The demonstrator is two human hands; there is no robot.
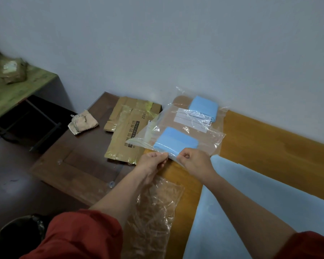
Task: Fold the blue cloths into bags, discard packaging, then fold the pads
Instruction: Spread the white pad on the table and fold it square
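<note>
While the bin sits low at the far left with its dark liner, the work itself is further over. A beige rag and a flattened cardboard box lie on the dark tabletop, and a crumpled clear wrapper lies under the left forearm, not yet thrown away.

The left hand reaches forward, its grip pinched on the near edge of a clear bag. The right hand, just beside it with knuckles up, has its grip clamped on the same edge, so the 2 hands nearly touch. The bag's near edge is raised off the orange tabletop, and 1 folded blue cloth lies inside, close to the hands.

I'd judge this to be the bagging step, at the closing of the mouth. The next move looks to call for pressing or folding that edge shut, then setting the bag down.

Behind, against the wall, a 2nd bag already holds the other folded cloth. At the right, a large pale blue pad lies spread flat, unfolded.
</note>
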